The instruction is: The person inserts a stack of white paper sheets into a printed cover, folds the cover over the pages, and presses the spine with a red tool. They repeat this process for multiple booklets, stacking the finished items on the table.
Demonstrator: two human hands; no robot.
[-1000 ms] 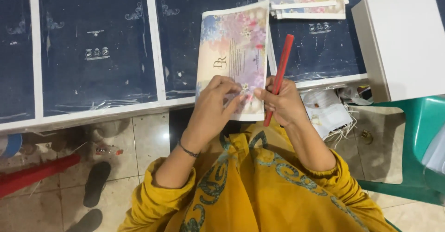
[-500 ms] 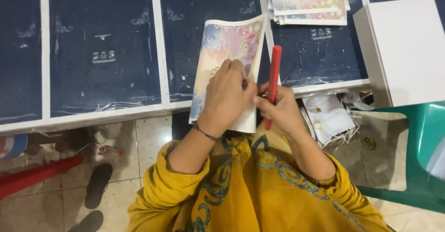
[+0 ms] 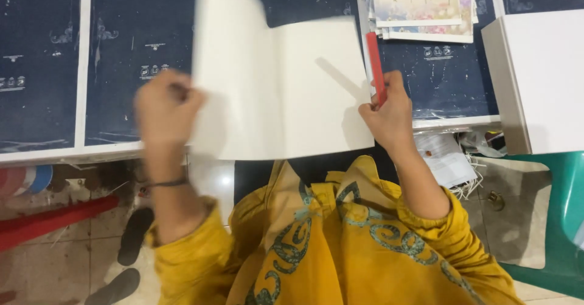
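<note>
A large folded card (image 3: 286, 92) lies open on the dark blue table top (image 3: 121, 49), its plain white inner side facing up. My left hand (image 3: 167, 107) grips the card's left flap at its lower edge and is blurred by motion. My right hand (image 3: 389, 107) pinches the card's right edge and also holds a red stick-shaped tool (image 3: 376, 67) upright against it. My yellow patterned sleeves and clothing fill the lower part of the view.
A stack of floral printed cards (image 3: 420, 7) lies at the back right. A white box (image 3: 541, 80) sits on the right, above a green plastic chair (image 3: 559, 220). Papers and plastic scraps (image 3: 450, 159) lie below the table edge. Sandals (image 3: 131, 250) rest on the tiled floor.
The card, folded with its floral cover showing before, has been swung open to the left by my left hand. My right hand still holds the red tool at the card's right edge.
</note>
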